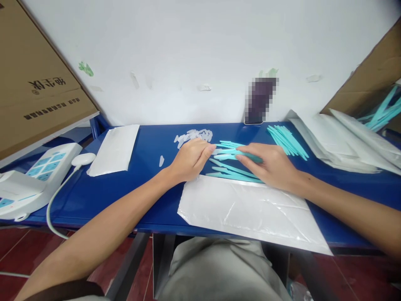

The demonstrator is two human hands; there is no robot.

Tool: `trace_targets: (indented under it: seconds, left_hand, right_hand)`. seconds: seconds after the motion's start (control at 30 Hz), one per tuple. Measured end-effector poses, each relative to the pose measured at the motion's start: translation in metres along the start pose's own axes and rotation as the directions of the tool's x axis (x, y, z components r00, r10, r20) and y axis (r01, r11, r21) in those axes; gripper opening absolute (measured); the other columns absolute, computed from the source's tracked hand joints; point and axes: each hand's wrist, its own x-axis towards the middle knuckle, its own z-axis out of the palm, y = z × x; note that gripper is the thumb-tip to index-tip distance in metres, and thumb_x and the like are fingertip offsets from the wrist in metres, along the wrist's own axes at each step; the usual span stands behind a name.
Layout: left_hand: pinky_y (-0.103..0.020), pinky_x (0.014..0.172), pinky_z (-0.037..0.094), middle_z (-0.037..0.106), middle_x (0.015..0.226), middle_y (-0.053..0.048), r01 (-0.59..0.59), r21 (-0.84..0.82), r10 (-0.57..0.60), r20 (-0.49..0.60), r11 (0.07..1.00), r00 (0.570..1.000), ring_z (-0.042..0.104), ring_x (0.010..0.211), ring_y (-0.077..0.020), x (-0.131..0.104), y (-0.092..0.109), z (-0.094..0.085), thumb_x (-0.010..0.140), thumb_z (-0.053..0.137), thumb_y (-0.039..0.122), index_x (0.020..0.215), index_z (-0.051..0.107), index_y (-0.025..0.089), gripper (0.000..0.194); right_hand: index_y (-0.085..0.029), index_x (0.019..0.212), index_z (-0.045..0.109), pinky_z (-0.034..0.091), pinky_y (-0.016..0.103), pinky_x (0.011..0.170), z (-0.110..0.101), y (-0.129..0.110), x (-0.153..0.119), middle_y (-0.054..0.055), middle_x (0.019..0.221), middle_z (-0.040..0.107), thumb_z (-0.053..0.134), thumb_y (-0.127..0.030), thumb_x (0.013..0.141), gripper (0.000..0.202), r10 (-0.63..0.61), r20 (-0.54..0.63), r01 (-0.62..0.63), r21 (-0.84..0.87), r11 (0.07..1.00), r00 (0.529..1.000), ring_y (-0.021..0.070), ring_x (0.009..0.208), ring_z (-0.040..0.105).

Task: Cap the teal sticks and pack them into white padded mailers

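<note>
Pinching teal plastic stick (230, 151) between left hand (191, 159) and right hand (272, 165), fingers closing narrow on ends, above blue bench (150, 142); looking light, stiff, slippery; gripping near handle seeming safest.

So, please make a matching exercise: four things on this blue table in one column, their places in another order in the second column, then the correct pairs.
Things:
1. pile of clear plastic caps
2. white power strip
3. large clear plastic bag
4. separate heap of teal sticks

Places:
A. front edge of the table, below both hands
B. far left end of the table
C. just behind the left hand
D. beyond the right hand, toward the wall

Pairs: 1-C, 2-B, 3-A, 4-D
</note>
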Motion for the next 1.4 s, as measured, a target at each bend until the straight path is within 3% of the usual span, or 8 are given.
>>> trace_targets:
  seconds: [0.17, 0.33, 0.43, 0.53, 0.97, 1.13, 1.27, 1.4]
  left_hand:
    - [-0.032, 0.063, 0.036, 0.053, 0.064, -0.001, -0.073, 0.067, 0.066, 0.101, 0.995, 0.993, 0.044, 0.062, -0.0151, 0.001, 0.005, -0.002, 0.11, 0.024, 0.037, 0.069, 0.043, 0.02, 0.049]
    - [-0.034, 0.062, 0.035, 0.056, 0.064, -0.003, -0.219, 0.311, 0.178, 0.154, 0.925, 0.972, 0.046, 0.061, -0.0166, 0.006, 0.006, -0.013, 0.11, 0.021, 0.039, 0.068, 0.052, 0.019, 0.056]
    - [-0.034, 0.064, 0.036, 0.058, 0.066, -0.004, -0.351, 0.328, 0.286, 0.229, 0.877, 0.93, 0.047, 0.062, -0.0172, 0.008, 0.008, -0.016, 0.11, 0.023, 0.037, 0.069, 0.055, 0.018, 0.055]
    - [-0.034, 0.065, 0.037, 0.058, 0.068, -0.005, -0.393, 0.31, 0.325, 0.249, 0.865, 0.912, 0.049, 0.064, -0.0179, 0.009, 0.012, -0.012, 0.11, 0.023, 0.036, 0.071, 0.055, 0.018, 0.054]
    - [-0.029, 0.06, 0.036, 0.058, 0.068, -0.003, -0.196, 0.179, 0.159, 0.2, 0.964, 0.967, 0.052, 0.062, -0.0158, 0.005, 0.006, -0.003, 0.11, 0.025, 0.048, 0.078, 0.054, 0.018, 0.053]
    - [-0.031, 0.071, 0.043, 0.067, 0.09, -0.008, -0.175, 0.181, 0.14, 0.188, 0.968, 0.972, 0.059, 0.078, -0.019, 0.006, -0.001, -0.013, 0.107, 0.021, 0.056, 0.103, 0.059, 0.017, 0.055]
    - [-0.035, 0.08, 0.045, 0.069, 0.105, -0.011, -0.026, 0.362, -0.048, 0.192, 0.932, 0.98, 0.062, 0.093, -0.0236, 0.004, -0.019, -0.027, 0.108, 0.025, 0.047, 0.111, 0.062, 0.016, 0.049]
    - [-0.043, 0.084, 0.045, 0.069, 0.103, -0.016, 0.061, 0.644, -0.273, 0.235, 0.763, 0.933, 0.062, 0.097, -0.0314, 0.001, -0.04, -0.038, 0.104, 0.036, 0.042, 0.11, 0.069, 0.015, 0.043]
  right_hand:
    - [-0.022, 0.106, 0.075, 0.054, 0.034, 0.069, -0.002, -0.006, -0.001, 0.006, 0.093, 0.078, 0.052, -0.035, 0.101, 0.027, -0.029, 0.014, 0.029, 0.021, 0.999, 0.999, 0.0204, 0.076, 0.072]
    - [-0.023, 0.11, 0.075, 0.054, 0.034, 0.068, -0.005, -0.011, -0.002, 0.006, 0.092, 0.078, 0.05, -0.035, 0.102, 0.029, -0.056, 0.026, 0.056, -0.009, 0.998, 0.998, 0.0205, 0.077, 0.072]
    - [-0.022, 0.108, 0.075, 0.052, 0.033, 0.065, -0.006, -0.014, -0.002, 0.005, 0.088, 0.077, 0.049, -0.032, 0.102, 0.028, -0.11, 0.06, 0.111, -0.014, 0.994, 0.992, 0.0195, 0.075, 0.071]
    - [-0.019, 0.106, 0.074, 0.052, 0.032, 0.064, -0.006, -0.016, -0.002, 0.005, 0.084, 0.076, 0.048, -0.029, 0.103, 0.028, -0.163, 0.082, 0.163, 0.0, 0.987, 0.983, 0.0183, 0.073, 0.07]
    - [-0.023, 0.105, 0.073, 0.053, 0.033, 0.067, -0.003, -0.017, -0.003, 0.005, 0.087, 0.075, 0.048, -0.03, 0.103, 0.025, -0.079, 0.018, 0.079, 0.019, 0.997, 0.997, 0.0186, 0.075, 0.069]
    - [-0.018, 0.106, 0.071, 0.051, 0.034, 0.066, 0.0, -0.017, -0.005, 0.008, 0.089, 0.073, 0.046, -0.025, 0.103, 0.027, -0.079, 0.139, 0.098, -0.139, 0.985, 0.987, 0.0213, 0.078, 0.068]
    - [-0.014, 0.099, 0.073, 0.049, 0.036, 0.062, 0.007, -0.023, -0.012, 0.01, 0.082, 0.072, 0.045, -0.018, 0.101, 0.028, -0.135, 0.238, 0.214, -0.347, 0.913, 0.962, 0.0244, 0.077, 0.065]
    - [-0.012, 0.098, 0.074, 0.048, 0.039, 0.066, 0.006, -0.032, -0.014, 0.013, 0.085, 0.074, 0.045, -0.03, 0.103, 0.034, -0.201, 0.245, 0.285, -0.389, 0.876, 0.949, 0.0262, 0.079, 0.066]
